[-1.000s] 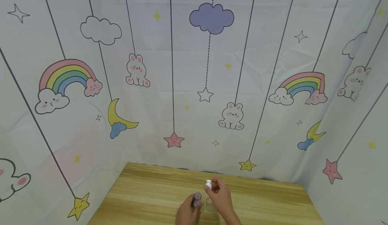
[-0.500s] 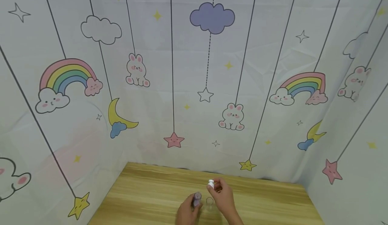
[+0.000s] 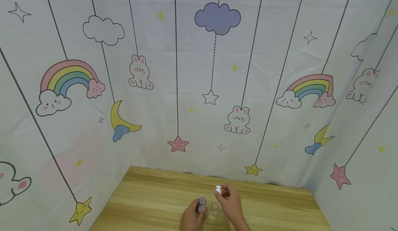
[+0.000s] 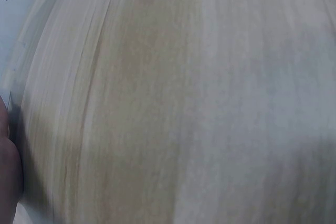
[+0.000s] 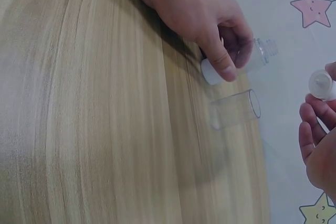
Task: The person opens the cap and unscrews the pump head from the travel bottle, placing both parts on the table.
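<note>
Curled around a small clear bottle (image 3: 202,204), my left hand (image 3: 191,218) keeps it upright at the table. The right wrist view shows the bottle's bare threaded neck (image 5: 270,48) and its white lower part (image 5: 211,72). My right hand (image 3: 230,203) pinches a small white pump top (image 3: 218,189), raised and apart from the bottle. Between the hands a clear cylindrical cover (image 5: 236,109) stands on the table, untouched, its round rim upward. In the left wrist view only a sliver of a hand (image 4: 9,177) shows at the left edge.
A wood-grain table (image 3: 149,196) lies under both hands. White cloth walls (image 3: 192,68) printed with rainbows, stars and rabbits rise behind it and on both sides.
My right hand has drifted slightly to the right with the white pump top, away from the bottle, uncovering the clear cover's rim. The left hand and bottle have hardly moved.
</note>
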`<state>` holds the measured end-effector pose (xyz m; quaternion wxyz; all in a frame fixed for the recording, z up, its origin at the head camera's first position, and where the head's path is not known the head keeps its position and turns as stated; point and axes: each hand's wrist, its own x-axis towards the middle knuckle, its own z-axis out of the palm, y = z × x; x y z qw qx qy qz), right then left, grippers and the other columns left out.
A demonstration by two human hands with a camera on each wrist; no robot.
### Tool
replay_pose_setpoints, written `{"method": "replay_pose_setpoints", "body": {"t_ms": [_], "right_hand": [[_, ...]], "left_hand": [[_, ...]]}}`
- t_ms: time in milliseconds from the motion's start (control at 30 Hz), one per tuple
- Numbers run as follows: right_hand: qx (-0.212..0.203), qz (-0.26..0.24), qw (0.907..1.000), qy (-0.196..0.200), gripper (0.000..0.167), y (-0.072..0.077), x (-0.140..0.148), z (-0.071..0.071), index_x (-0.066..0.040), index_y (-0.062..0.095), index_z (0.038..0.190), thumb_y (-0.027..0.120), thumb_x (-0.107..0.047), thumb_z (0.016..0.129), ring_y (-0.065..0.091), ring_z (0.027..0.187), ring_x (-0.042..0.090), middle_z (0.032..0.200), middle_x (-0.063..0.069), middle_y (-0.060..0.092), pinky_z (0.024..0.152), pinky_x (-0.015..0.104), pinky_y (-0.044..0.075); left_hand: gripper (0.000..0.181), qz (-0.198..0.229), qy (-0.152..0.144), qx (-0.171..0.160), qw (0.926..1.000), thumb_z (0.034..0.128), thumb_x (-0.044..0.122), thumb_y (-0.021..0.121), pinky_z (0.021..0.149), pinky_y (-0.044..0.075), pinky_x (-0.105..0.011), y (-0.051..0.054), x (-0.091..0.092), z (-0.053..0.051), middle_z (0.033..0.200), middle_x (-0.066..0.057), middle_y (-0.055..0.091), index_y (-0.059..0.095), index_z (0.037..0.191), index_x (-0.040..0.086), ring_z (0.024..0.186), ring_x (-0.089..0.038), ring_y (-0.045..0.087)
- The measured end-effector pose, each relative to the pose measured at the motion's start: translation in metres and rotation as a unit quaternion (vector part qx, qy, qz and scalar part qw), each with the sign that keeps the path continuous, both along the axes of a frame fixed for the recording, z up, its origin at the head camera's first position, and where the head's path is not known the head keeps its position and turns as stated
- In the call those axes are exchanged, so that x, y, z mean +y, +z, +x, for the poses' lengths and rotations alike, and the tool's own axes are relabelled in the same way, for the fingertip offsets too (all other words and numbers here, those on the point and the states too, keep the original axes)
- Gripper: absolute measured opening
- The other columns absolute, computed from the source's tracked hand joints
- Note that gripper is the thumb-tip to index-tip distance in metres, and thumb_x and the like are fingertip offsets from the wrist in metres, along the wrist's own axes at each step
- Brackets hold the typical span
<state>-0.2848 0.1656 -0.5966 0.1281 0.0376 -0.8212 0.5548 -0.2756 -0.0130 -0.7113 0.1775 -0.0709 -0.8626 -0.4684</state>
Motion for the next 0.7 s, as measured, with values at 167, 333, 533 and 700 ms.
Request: {"method": "replay_pose_setpoints", "body": {"t_ms": [167, 333, 533, 700], "right_hand": [[-0.004, 0.007, 0.9999, -0.009, 0.027, -0.004, 0.003, 0.000, -0.002, 0.067, 0.106, 0.085, -0.017, 0.091, 0.060, 0.073, 0.011, 0.082, 0.002, 0.062, 0.066, 0.023, 0.054], [-0.004, 0.007, 0.9997, -0.023, 0.027, -0.010, 0.006, 0.001, -0.002, 0.068, 0.105, 0.086, -0.016, 0.089, 0.060, 0.072, 0.009, 0.081, 0.001, 0.062, 0.066, 0.022, 0.054], [-0.012, 0.007, 0.9992, -0.037, 0.026, -0.016, 0.012, 0.003, -0.004, 0.068, 0.101, 0.087, -0.016, 0.088, 0.059, 0.071, 0.009, 0.079, 0.000, 0.062, 0.063, 0.021, 0.051], [-0.024, 0.003, 0.9987, -0.046, 0.028, -0.019, 0.016, 0.005, -0.003, 0.068, 0.104, 0.086, -0.018, 0.089, 0.060, 0.073, 0.011, 0.081, 0.001, 0.063, 0.062, 0.022, 0.050]], "left_hand": [[0.046, -0.007, 0.004, -0.002, 1.0000, 0.0930, 0.032, 0.082, 0.086, 0.061, -0.040, 0.001, 0.000, 0.000, 0.116, -0.004, 0.077, 0.069, 0.130, 0.008, 0.099, -0.015, 0.072], [0.046, -0.011, 0.007, -0.007, 0.9999, 0.0923, 0.029, 0.083, 0.086, 0.061, -0.041, 0.004, 0.000, 0.001, 0.115, -0.005, 0.076, 0.069, 0.130, 0.007, 0.098, -0.016, 0.072], [0.046, -0.015, 0.013, -0.004, 0.9998, 0.0924, 0.028, 0.083, 0.087, 0.062, -0.044, 0.002, 0.002, 0.000, 0.117, -0.006, 0.076, 0.069, 0.130, 0.007, 0.100, -0.020, 0.074], [0.046, -0.019, 0.006, -0.014, 0.9997, 0.0933, 0.027, 0.083, 0.090, 0.061, -0.046, 0.001, 0.001, -0.002, 0.119, -0.008, 0.076, 0.068, 0.131, 0.005, 0.103, -0.023, 0.074]]}}
